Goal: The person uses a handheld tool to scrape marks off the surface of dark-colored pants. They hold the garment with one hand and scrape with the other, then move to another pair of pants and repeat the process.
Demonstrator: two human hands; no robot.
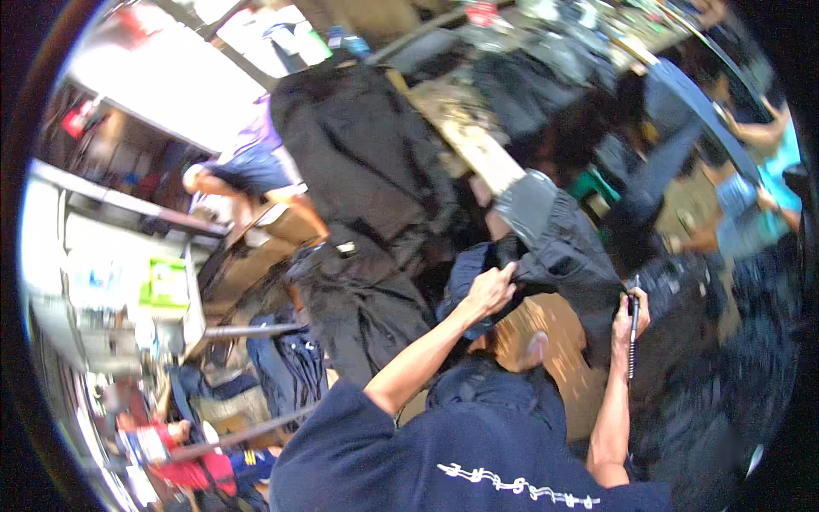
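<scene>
- Stretching between your two hands, the black woven cloth (573, 260) may slip, because your left hand (492, 290) seems to pinch only its edge.
- Your right hand (624, 320) closes around a slim black pen-shaped tool (632, 346); its tip could snag the cloth if your wrist turns.

Garment (573, 256) between left fingers (502, 280) and right fingers (641, 309)

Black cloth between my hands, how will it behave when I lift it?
The black cloth would likely flop, given its soft creases. It probably bunches easily, since it wrinkles near the left hand.
</scene>
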